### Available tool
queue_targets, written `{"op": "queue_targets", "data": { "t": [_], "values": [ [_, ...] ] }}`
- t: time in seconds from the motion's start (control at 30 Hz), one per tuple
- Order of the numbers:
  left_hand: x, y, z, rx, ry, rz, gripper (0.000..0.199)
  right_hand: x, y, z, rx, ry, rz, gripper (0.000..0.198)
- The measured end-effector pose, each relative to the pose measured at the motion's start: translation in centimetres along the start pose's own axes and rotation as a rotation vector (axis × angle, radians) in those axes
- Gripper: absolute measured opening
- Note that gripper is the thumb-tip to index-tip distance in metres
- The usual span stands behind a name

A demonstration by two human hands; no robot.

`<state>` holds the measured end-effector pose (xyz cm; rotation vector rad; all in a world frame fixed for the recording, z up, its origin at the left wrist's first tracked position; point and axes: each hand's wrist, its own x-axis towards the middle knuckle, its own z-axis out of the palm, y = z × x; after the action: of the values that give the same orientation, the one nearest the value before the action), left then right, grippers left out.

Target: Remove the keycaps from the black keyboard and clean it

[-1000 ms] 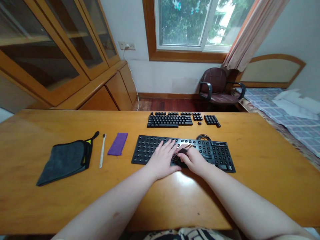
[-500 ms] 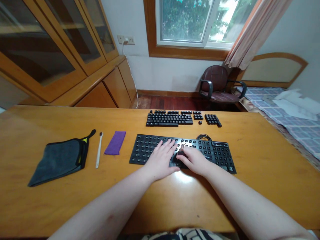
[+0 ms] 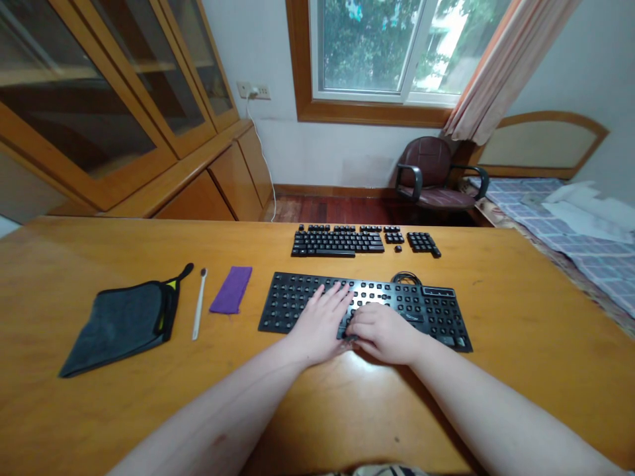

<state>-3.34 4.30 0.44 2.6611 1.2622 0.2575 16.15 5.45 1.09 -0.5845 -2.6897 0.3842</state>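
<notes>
Spreading left hand (image 3: 320,324) over the middle of a black keyboard (image 3: 368,292); curling right hand (image 3: 381,330) close beside, over the near edge, hiding any pinch from view.

Daylight shows through the window (image 3: 364,53) beside a pink curtain (image 3: 510,66). A maroon armchair (image 3: 427,165) stands near a plaid-covered bed (image 3: 565,231). Glass-fronted cabinets (image 3: 74,112) stand at left.

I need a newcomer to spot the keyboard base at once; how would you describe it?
On the wooden table, find the spread left hand and curled right hand. Beneath them lies the keyboard base, a wide black panel with coiled cable at its far edge. Unlike the grouped keycaps beyond it, it is one piece showing rows of uncapped mounts.
</notes>
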Motion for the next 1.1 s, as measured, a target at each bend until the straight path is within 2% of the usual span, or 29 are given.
{"op": "queue_targets", "data": {
  "t": [0.13,0.37,0.6,0.87,1.03,1.1],
  "values": [
    [-0.1,-0.1,0.3,0.004,0.026,0.002,0.082,-0.1,0.1,0.3,0.008,0.027,-0.016,0.017],
    [0.0,-0.2,0.7,-0.029,0.066,-0.001,0.086,0.1,0.0,-0.5,0.156,0.049,0.098,0.018],
    [0.1,-0.2,0.7,-0.039,0.052,-0.003,0.086,0.2,0.5,-0.7,0.280,0.026,0.071,0.013],
    [0.2,-0.2,0.8,-0.034,0.056,-0.004,0.088,0.0,0.8,-1.1,0.260,0.027,0.043,0.014],
    [0.2,-0.3,0.7,-0.030,0.046,-0.011,0.085,-0.4,0.4,-0.6,0.147,0.054,0.059,0.016],
    [0.2,-0.4,0.7,-0.031,0.035,-0.010,0.088,-0.5,0.4,-0.6,0.164,0.075,0.091,0.016]
  ]
}}
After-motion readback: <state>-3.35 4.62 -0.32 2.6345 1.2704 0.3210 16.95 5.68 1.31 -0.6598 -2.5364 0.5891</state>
